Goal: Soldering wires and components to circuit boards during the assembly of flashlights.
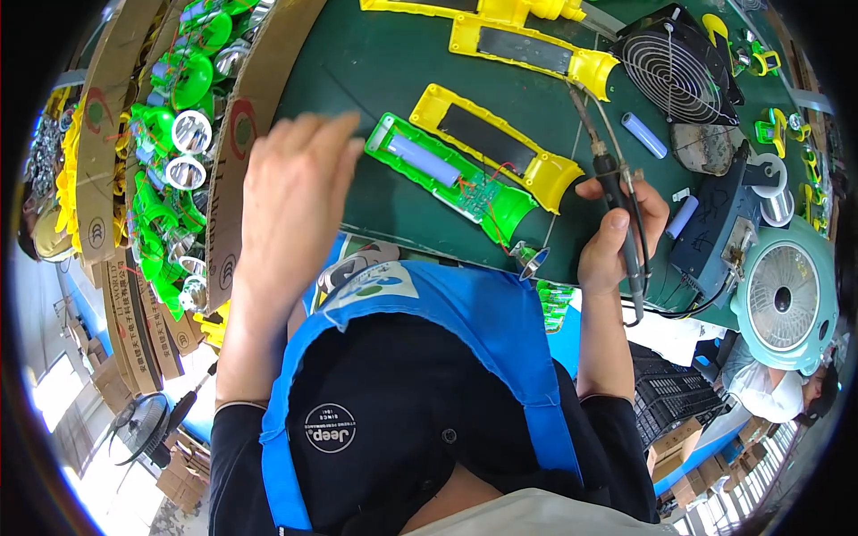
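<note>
My left hand [290, 201] hovers with fingers spread and nothing in it, over the near left edge of the green work mat [357, 80], just left of an opened green flashlight shell [451, 183]. That shell lies flat and shows a bluish cylindrical battery, a circuit board and thin red wires. My right hand [617, 237] grips a black soldering iron [617, 192] whose thin tip points up past the shell's round head. A yellow flashlight shell [500, 143] lies right behind the green one.
More yellow shells [527, 49] lie farther back. A black wire-guard fan [675, 71], loose blue batteries [643, 134], a solder spool [773, 192] and a teal fan [786, 299] stand at right. Cardboard boxes [241, 134] of green flashlight parts sit at left.
</note>
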A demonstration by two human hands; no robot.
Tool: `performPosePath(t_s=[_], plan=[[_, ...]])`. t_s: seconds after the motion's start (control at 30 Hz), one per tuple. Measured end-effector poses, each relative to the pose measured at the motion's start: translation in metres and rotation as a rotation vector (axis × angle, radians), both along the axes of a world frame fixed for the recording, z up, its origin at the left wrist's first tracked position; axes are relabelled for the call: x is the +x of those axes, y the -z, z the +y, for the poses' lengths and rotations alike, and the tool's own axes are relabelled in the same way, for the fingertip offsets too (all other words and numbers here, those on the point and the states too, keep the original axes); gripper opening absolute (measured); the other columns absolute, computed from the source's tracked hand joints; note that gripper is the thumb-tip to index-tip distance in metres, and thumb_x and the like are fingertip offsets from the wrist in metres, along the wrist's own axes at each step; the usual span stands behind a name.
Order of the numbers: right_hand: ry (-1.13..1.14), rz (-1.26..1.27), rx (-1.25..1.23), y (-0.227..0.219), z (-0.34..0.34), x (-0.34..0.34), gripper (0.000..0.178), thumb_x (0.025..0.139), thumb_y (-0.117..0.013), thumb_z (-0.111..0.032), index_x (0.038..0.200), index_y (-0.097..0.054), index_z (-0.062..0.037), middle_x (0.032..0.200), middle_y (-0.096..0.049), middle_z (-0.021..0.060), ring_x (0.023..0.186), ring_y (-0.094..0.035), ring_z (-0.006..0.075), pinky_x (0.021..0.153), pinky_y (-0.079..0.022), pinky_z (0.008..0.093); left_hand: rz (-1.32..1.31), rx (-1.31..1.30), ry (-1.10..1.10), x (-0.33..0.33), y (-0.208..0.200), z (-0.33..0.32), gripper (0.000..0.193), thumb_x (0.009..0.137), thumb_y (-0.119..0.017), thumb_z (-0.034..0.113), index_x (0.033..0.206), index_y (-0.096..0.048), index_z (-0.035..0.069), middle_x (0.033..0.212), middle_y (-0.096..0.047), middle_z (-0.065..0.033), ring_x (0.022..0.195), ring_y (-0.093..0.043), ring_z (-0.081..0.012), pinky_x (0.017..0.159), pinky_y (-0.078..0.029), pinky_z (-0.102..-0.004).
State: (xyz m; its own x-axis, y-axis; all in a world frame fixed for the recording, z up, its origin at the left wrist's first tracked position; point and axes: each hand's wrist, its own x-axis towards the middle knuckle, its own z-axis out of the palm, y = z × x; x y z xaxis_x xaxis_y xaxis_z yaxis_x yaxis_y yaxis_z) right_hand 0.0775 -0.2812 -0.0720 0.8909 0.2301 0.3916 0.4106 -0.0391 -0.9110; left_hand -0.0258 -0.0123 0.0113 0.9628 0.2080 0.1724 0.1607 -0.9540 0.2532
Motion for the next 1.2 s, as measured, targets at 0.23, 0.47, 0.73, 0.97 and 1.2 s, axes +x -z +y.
performPosePath(t_s=[0.23, 0.47, 0.73, 0.97, 1.2], plan=[[-0.202, 0.348, 0.276, -0.010, -0.024, -0.004, 0.048, 0.092, -0.061, -0.040, 0.115, -0.045, -0.0009, 0.096, -0.060, 0.0161, 0.094, -0.059, 0.0251, 0.093, -0.043, 0.0427, -0.172, -0.468, 0.501, 0.022, 0.014, 0.006, 0.022, 0.075, -0.071, 0.004, 0.097, -0.070, 0.008, 0.086, -0.062, -0.0042, 0.080, -0.054, -0.0239, 0.073, -0.046, -0.0370], [-0.297, 0.551, 0.052, -0.032, -0.025, 0.002, 0.040, 0.086, -0.067, -0.031, 0.103, -0.052, 0.0014, 0.086, -0.062, 0.0107, 0.078, -0.060, 0.0160, 0.081, -0.046, 0.0286, -0.045, -0.352, 0.650, 0.030, 0.028, -0.007, 0.011, 0.073, -0.071, 0.006, 0.077, -0.063, 0.012, 0.079, -0.056, -0.0007, 0.085, -0.053, -0.0197, 0.085, -0.036, -0.0352], [-0.372, 0.650, -0.107, -0.040, -0.015, 0.014, 0.034, 0.081, -0.066, -0.028, 0.093, -0.055, 0.0018, 0.072, -0.061, 0.0088, 0.062, -0.059, 0.0144, 0.073, -0.047, 0.0286, -0.024, -0.266, 0.616, 0.033, 0.028, -0.014, 0.010, 0.074, -0.070, 0.007, 0.075, -0.061, 0.011, 0.077, -0.053, -0.0011, 0.083, -0.053, -0.0197, 0.087, -0.035, -0.0382], [-0.383, 0.629, -0.128, -0.036, -0.016, 0.013, 0.030, 0.083, -0.066, -0.025, 0.094, -0.056, 0.0008, 0.066, -0.063, 0.0067, 0.059, -0.060, 0.0126, 0.111, -0.027, 0.0391, -0.018, -0.268, 0.610, 0.034, 0.028, -0.015, 0.010, 0.074, -0.069, 0.006, 0.074, -0.061, 0.011, 0.076, -0.053, -0.0012, 0.081, -0.053, -0.0192, 0.086, -0.035, -0.0392], [-0.455, 0.509, -0.171, -0.038, -0.017, 0.013, 0.030, 0.084, -0.069, -0.026, 0.094, -0.056, -0.0006, 0.065, -0.065, 0.0069, 0.062, -0.063, 0.0133, 0.113, -0.025, 0.0466, 0.001, -0.251, 0.614, 0.032, 0.027, -0.016, 0.009, 0.074, -0.069, 0.006, 0.074, -0.061, 0.011, 0.076, -0.053, -0.0016, 0.082, -0.054, -0.0191, 0.087, -0.035, -0.0396]])
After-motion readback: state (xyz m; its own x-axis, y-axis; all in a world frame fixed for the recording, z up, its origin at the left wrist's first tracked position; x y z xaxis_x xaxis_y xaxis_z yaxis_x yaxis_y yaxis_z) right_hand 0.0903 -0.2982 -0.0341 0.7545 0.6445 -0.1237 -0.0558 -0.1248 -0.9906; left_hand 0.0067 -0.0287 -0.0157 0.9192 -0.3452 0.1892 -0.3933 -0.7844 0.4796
